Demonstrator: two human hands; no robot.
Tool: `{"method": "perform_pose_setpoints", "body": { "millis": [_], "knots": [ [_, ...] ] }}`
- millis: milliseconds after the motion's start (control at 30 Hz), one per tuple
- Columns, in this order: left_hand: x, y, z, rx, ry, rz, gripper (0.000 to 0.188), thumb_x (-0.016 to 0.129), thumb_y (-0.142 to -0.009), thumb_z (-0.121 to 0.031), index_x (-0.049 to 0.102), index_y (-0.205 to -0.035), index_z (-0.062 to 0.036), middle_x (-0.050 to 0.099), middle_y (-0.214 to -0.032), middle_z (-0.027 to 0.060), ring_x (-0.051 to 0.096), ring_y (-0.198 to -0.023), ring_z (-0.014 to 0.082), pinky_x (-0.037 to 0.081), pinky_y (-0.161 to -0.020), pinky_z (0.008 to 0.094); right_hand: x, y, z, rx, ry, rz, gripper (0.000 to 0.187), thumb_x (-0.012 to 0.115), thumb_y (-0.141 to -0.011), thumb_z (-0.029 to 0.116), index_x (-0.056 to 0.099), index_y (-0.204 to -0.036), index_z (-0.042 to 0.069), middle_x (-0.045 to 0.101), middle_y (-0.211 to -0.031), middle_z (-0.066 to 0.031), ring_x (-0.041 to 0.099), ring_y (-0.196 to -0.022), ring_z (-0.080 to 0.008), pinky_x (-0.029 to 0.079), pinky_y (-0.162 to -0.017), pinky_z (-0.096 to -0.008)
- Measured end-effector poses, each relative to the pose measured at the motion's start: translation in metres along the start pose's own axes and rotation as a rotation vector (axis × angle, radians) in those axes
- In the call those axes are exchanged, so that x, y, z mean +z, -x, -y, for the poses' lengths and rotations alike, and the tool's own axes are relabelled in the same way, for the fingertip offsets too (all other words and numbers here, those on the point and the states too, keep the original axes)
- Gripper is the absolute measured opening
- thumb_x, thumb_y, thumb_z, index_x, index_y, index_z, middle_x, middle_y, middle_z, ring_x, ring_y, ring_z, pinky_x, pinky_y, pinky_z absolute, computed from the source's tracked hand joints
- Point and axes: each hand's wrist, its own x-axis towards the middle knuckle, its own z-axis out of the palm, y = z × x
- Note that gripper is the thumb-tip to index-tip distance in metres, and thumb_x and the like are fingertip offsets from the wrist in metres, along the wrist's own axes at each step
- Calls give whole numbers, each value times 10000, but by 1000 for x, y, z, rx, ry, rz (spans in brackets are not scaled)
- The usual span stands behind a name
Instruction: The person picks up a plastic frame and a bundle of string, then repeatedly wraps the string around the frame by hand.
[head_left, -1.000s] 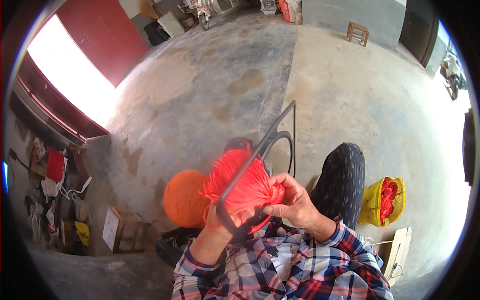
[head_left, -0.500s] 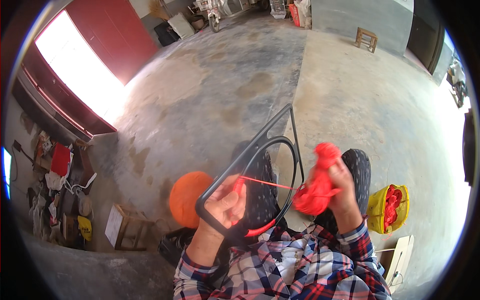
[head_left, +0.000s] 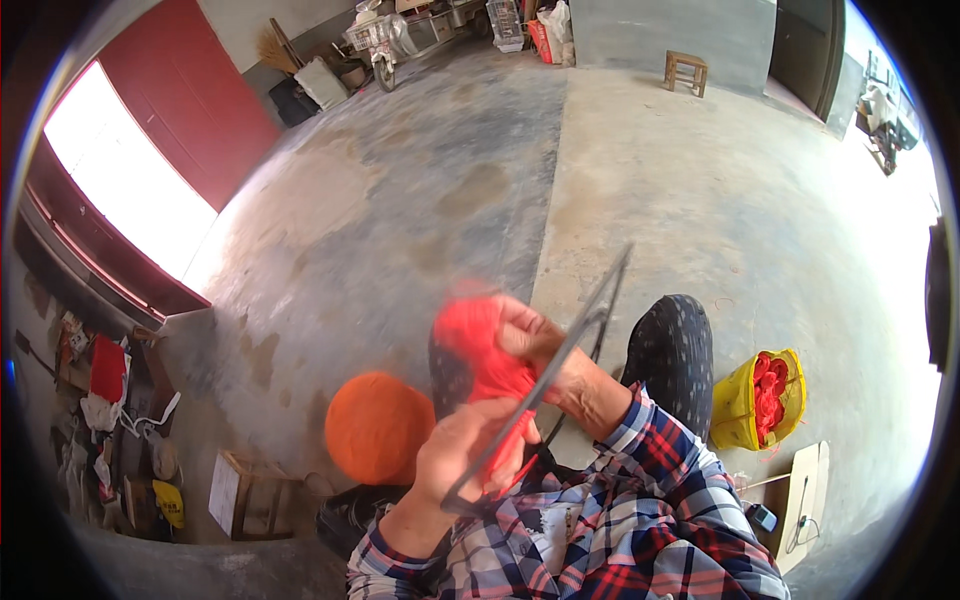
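My left hand (head_left: 465, 450) is closed on the lower part of a black frame (head_left: 558, 362), where red yarn is wound round it. The frame is turned nearly edge-on, so its ring hardly shows. In my right hand (head_left: 535, 340) is a bundle of red yarn (head_left: 468, 330), blurred by motion, just above my left hand. My right wrist lies behind the frame's long bar; whether it goes through the ring I cannot tell. Both hands are over my lap, between my dark patterned knees.
By my right knee stands a yellow bag (head_left: 728, 415) holding more red yarn. A round orange thing (head_left: 380, 428) is beside my left knee. A flat board (head_left: 803, 505) lies at lower right. Wooden stools stand at lower left (head_left: 232, 492) and far right (head_left: 687, 62).
My right hand has carried the yarn bundle leftward, across to the other side of the frame. The frame has turned from showing its ring to nearly edge-on. My left hand keeps its grip.
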Motion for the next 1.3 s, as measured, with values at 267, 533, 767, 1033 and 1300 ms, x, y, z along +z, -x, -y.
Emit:
{"method": "perform_pose_setpoints", "body": {
  "millis": [267, 533, 767, 1033, 1300],
  "knots": [
    [-9, -5, 9, -137, 461, 1, 443, 582, -885, -102, 460, -1260, 101, 611, -1059, 199, 636, -867, 282, 532, -701, 320, 8, 9, 15, -215, 667, 242, 246, 683, -853, 139, 656, -1032, -28, 590, -1186, -105, 534, -1098, -158, 438, -908, -285],
    [-23, -2, -12, 175, -108, -226, 285, 635, -825, -59, 570, -1095, 6, 608, -830, 68, 490, -566, 100, 339, -460, 229, -21, 76, -24, 152, 204, 70, 654, 675, -755, -94, 446, -1347, 64, 567, -1191, -48, 554, -1046, -119, 475, -849, -259],
    [-23, -3, -3, 138, 10, -297, 584, 675, -694, 74, 502, -1248, 9, 602, -932, 108, 525, -563, 145, 391, -429, 217, 1, 67, -22, -316, 229, -50, 467, 691, -727, -61, 532, -1144, 79, 504, -1267, -107, 530, -1108, -169, 433, -950, -315],
    [-52, 3, -13, 161, 7, -202, 542, 666, -825, -26, 506, -1342, -66, 590, -920, 90, 452, -541, 100, 336, -410, 207, -4, 71, 49, -683, 210, -288, 393, 567, -939, 301, 444, -1187, 22, 595, -1034, -159, 611, -956, -268, 525, -830, -404],
    [-65, 7, -16, 196, -45, -219, 421, 584, -941, -268, 542, -1260, 4, 566, -720, 108, 430, -447, 102, 345, -365, 229, -65, 91, -23, -101, 1319, -423, 460, 724, -839, 274, 482, -1123, 4, 645, -789, -140, 649, -728, -224, 511, -665, -350]
  ]
}}
